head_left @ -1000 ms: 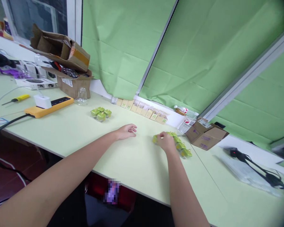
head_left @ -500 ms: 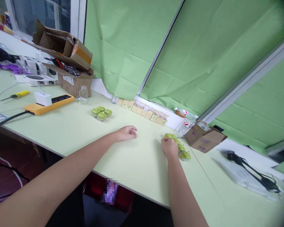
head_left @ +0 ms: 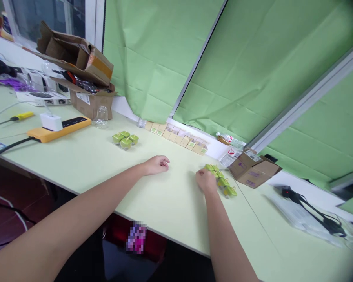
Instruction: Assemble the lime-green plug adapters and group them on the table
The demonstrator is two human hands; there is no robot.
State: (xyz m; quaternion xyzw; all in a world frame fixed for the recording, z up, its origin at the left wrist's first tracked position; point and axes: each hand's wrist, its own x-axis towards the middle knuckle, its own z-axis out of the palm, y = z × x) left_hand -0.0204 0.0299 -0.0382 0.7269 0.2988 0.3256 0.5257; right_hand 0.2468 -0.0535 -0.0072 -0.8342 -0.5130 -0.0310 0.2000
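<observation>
Looks to me like a workroom, part office, part small workshop. Long pale desk (head_left: pixel 167 203) set against windows (head_left: pixel 48 19), green blinds (head_left: pixel 153 66) hung over most. On it: orange power strip (head_left: pixel 76 124), white plug (head_left: pixel 51 122), yellow-handled screwdriver (head_left: pixel 22 116), cardboard boxes (head_left: pixel 90 105), black cables (head_left: pixel 332 226).

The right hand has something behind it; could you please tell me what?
Behind and to the right of the right hand, green-lidded cups show on the table; anything directly under it is hidden.
</observation>
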